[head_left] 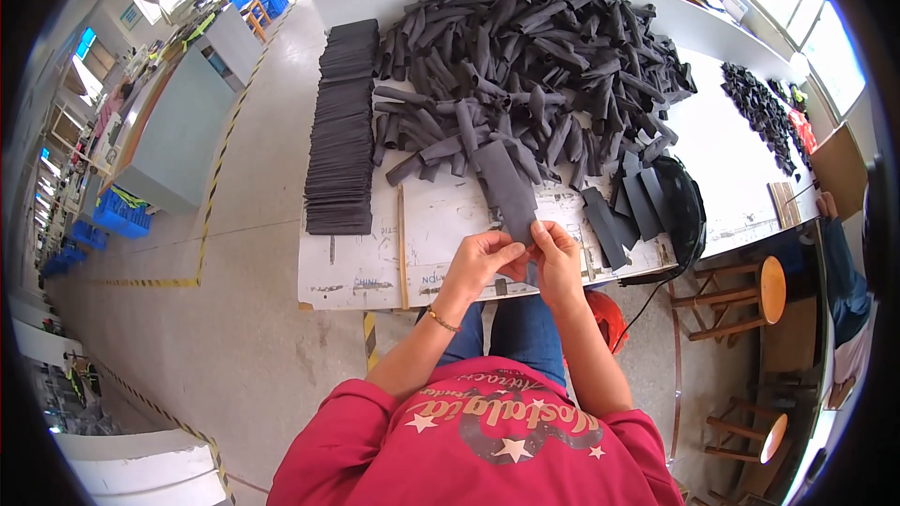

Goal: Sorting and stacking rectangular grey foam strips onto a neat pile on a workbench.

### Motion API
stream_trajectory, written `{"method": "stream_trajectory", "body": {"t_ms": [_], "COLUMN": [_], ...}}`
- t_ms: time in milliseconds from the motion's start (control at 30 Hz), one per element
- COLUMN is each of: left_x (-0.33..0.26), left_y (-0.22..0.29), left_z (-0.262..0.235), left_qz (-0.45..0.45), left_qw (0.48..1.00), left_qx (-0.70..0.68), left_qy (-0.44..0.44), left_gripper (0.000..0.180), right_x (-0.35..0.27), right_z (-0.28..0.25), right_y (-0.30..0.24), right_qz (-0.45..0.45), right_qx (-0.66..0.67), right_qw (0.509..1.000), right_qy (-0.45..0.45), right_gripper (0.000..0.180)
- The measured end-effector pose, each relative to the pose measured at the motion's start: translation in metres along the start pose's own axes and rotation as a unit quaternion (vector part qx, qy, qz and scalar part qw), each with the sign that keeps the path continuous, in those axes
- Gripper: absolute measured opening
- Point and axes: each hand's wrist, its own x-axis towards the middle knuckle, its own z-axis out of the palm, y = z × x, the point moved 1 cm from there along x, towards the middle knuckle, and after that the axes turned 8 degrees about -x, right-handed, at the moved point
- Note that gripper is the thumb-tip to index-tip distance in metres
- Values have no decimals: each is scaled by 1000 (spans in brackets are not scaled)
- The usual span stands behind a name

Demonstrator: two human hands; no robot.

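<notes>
Both my hands meet near the front edge of the white table (pixel 450 253). Between them they pinch the near end of a flat dark grey fabric strip (pixel 509 189), which stretches away toward the pile. My left hand (pixel 486 260) is closed, its thumb and fingers at the strip's corner. My right hand (pixel 557 256) grips the same end from the other side. Beyond lies a big heap of curled dark grey fabric pieces (pixel 534 47). A long, neat row of flat stacked pieces (pixel 341 131) runs along the table's left side.
Several flat dark strips (pixel 642 201) lie by a black bag-like object (pixel 689 211) at the right, with a cord hanging down. A wooden strip (pixel 402 244) lies on the table. Further right are small dark pieces (pixel 764 122) and wooden stools (pixel 771 290). Something red (pixel 607 319) sits below the table.
</notes>
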Motion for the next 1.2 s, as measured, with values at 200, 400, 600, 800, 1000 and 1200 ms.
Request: {"method": "stream_trajectory", "body": {"t_ms": [200,400,600,800,1000,1200], "left_x": [16,8,10,20,41,68], "left_y": [23,22,14,14,-17,-14], "left_z": [-13,-33,-39,-35,-56,-84], "left_qz": [111,124,103,78,33,167], "left_qw": [972,971,971,980,979,928], "left_qx": [-146,-74,-74,7,120,106], "left_qy": [147,191,204,186,163,315], "left_gripper": [21,21,24,20,13,12], "right_x": [-1,-2,0,14,7,-3], "right_z": [-14,-19,-29,-58,-102,-86], "right_y": [-14,-16,-18,-30,-6,18], "right_qz": [44,-1,-11,-35,7,-80], "right_qx": [-41,-245,-324,-245,-315,-500], "right_qw": [996,969,946,969,946,851], "right_qy": [-70,-16,0,24,77,139], "right_gripper": [21,15,15,18,17,20]}}
